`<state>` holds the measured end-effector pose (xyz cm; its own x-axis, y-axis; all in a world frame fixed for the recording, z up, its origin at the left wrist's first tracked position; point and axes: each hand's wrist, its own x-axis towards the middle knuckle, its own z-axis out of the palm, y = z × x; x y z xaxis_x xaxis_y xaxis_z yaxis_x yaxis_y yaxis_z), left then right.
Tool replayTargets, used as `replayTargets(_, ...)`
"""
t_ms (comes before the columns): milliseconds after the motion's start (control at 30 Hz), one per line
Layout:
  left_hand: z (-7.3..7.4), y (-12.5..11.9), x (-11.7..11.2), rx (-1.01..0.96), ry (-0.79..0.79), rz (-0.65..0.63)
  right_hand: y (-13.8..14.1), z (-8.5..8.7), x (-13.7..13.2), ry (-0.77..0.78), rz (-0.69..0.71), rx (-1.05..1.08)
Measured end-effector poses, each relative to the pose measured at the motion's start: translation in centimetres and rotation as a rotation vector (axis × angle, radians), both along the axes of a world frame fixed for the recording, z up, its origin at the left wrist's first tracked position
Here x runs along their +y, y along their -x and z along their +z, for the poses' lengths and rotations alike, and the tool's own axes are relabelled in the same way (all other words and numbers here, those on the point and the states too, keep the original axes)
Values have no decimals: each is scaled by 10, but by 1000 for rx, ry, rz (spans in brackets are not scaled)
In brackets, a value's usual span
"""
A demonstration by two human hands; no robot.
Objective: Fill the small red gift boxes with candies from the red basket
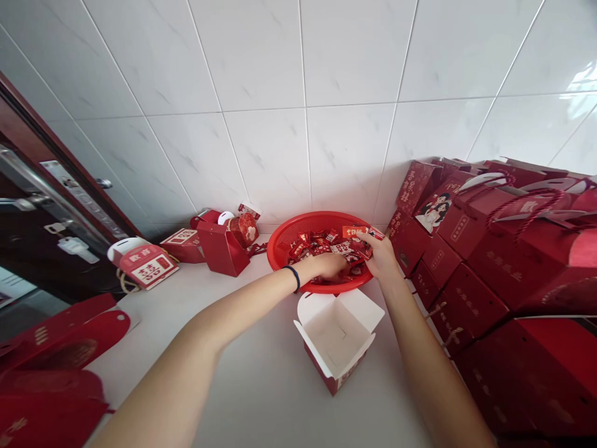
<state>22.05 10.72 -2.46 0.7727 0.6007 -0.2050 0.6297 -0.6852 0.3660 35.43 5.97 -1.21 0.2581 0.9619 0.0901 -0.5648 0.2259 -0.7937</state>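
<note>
A red plastic basket (280,233) holds many small red-wrapped candies (321,246) with white and gold print. My left hand (332,266), with a dark band at its wrist, reaches down into the basket; its fingers are curled among the candies and their tips are hidden. At the basket's right side, my right hand (381,254) pinches red candy packets (357,232) between thumb and fingers, just above the rim. In front of the basket stands an open gift box (342,333), white inside and red outside, flaps spread, its inside bare.
Many red gift boxes (485,292) are stacked along the right, some with rope handles (525,208). Further red boxes (224,249) stand at the left back, beside a box with a white label (152,270). Red bags (60,336) lie front left. A tiled wall (261,149) closes the back.
</note>
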Motion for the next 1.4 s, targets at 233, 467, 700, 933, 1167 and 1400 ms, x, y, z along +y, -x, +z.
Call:
replayTargets(233,13,20,10,-154,-94,177,0,-1,0,-17,7,-26)
replayTargets(467,23,25,13,-427,-138,274,-1,0,-1,-8,19,-38)
replayTargets(700,32,31,6,-891,-4,265,-2,6,-7,31,45,-73)
replayTargets(933,44,61,-48,-941,209,207,-13,42,-42,-91,261,-445)
replayTargets(1167,69,106,-97,-593,232,118,-11,76,-85,-163,639,-1154)
replayTargets(1400,75,119,-125,-354,159,142,10,66,-83,-83,768,-1428)
